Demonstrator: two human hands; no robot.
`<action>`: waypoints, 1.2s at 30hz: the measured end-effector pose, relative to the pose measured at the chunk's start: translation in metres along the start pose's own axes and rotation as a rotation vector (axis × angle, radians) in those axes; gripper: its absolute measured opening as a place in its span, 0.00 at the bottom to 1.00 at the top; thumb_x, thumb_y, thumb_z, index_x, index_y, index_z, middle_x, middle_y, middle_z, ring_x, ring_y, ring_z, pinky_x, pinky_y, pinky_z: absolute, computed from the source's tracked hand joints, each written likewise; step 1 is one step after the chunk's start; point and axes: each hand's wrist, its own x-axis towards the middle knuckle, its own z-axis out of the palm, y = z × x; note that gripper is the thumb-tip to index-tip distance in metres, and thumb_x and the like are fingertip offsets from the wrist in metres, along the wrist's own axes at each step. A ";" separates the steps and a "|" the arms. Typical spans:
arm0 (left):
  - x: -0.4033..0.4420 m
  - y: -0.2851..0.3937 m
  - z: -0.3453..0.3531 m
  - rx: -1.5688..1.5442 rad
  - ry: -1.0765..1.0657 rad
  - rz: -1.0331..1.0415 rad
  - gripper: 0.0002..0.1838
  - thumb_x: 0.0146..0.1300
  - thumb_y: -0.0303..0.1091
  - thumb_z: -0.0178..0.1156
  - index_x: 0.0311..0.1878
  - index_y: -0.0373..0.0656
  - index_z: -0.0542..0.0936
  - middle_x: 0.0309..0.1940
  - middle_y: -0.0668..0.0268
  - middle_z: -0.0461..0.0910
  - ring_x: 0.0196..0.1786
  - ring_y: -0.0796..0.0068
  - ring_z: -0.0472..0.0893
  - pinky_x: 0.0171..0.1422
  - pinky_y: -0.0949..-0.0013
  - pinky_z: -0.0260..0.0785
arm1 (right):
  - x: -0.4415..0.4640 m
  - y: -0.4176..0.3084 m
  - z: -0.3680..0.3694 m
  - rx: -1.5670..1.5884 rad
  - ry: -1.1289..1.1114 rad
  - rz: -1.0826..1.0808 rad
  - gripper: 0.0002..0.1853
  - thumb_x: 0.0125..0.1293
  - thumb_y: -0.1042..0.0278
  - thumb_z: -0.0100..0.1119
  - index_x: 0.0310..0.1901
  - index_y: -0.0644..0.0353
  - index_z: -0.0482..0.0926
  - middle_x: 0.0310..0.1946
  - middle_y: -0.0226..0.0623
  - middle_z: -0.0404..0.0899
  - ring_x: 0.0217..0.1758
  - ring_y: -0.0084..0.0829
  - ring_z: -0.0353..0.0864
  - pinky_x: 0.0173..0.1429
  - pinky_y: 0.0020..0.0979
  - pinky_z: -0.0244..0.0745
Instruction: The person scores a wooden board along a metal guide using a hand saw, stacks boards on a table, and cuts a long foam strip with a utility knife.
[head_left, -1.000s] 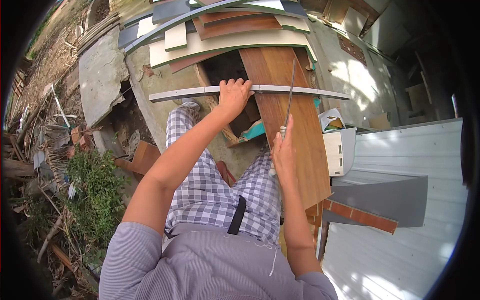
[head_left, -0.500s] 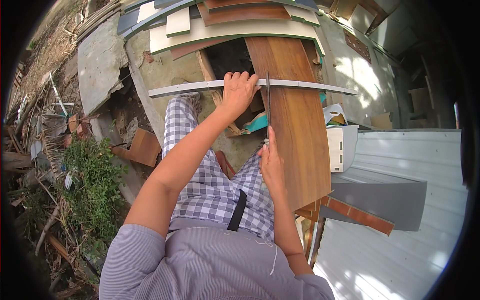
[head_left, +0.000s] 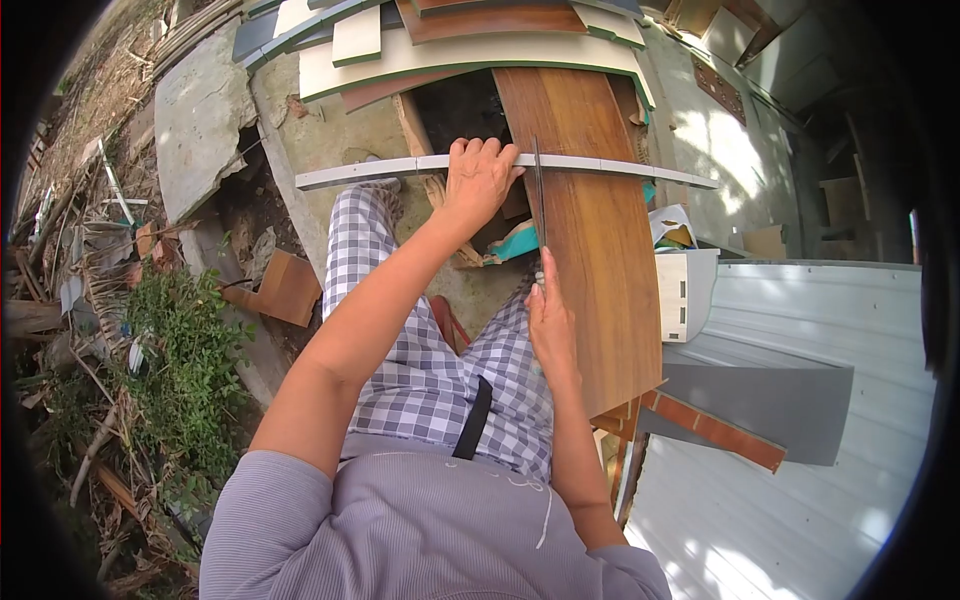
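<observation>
We hold a long white strip (head_left: 600, 165) with our left hand (head_left: 480, 188), the fingers bent over it and closed on it, just outside the left edge of the brown board (head_left: 610, 290). Our right hand (head_left: 551, 318) is wrapped around the handle of a thin blade (head_left: 541, 205), with one finger pointing along it. The strip lies across the board, nearer its far edge than its near one, and both ends stick out past the sides. The blade crosses over the strip close to the board's left edge; we can't tell if they touch. Past the far edge we see a pile of boards (head_left: 460, 68). A white box (head_left: 678, 295) sits just beside the right edge, and a grey sheet (head_left: 800, 410) lies near the near right corner.
</observation>
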 end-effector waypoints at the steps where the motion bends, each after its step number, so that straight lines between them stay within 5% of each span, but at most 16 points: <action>1: 0.001 -0.001 0.000 0.002 0.000 -0.006 0.11 0.59 0.40 0.65 0.40 0.48 0.77 0.31 0.67 0.74 0.38 0.64 0.76 0.50 0.58 0.63 | -0.005 0.007 0.001 -0.020 0.011 -0.024 0.28 0.75 0.67 0.42 0.75 0.41 0.54 0.68 0.49 0.65 0.63 0.54 0.73 0.61 0.46 0.72; 14: 0.000 -0.002 0.003 0.006 0.019 -0.004 0.11 0.58 0.40 0.65 0.39 0.48 0.77 0.31 0.67 0.74 0.38 0.64 0.75 0.50 0.58 0.63 | 0.001 0.017 0.007 -0.074 0.073 -0.133 0.30 0.74 0.70 0.46 0.75 0.40 0.53 0.56 0.55 0.75 0.56 0.54 0.77 0.56 0.47 0.73; 36: -0.001 -0.003 0.003 0.007 0.033 0.020 0.10 0.58 0.41 0.65 0.38 0.49 0.77 0.30 0.67 0.74 0.37 0.65 0.75 0.48 0.60 0.63 | 0.018 -0.002 0.005 -0.126 0.127 -0.210 0.31 0.73 0.70 0.48 0.75 0.40 0.53 0.55 0.57 0.76 0.57 0.55 0.77 0.55 0.48 0.73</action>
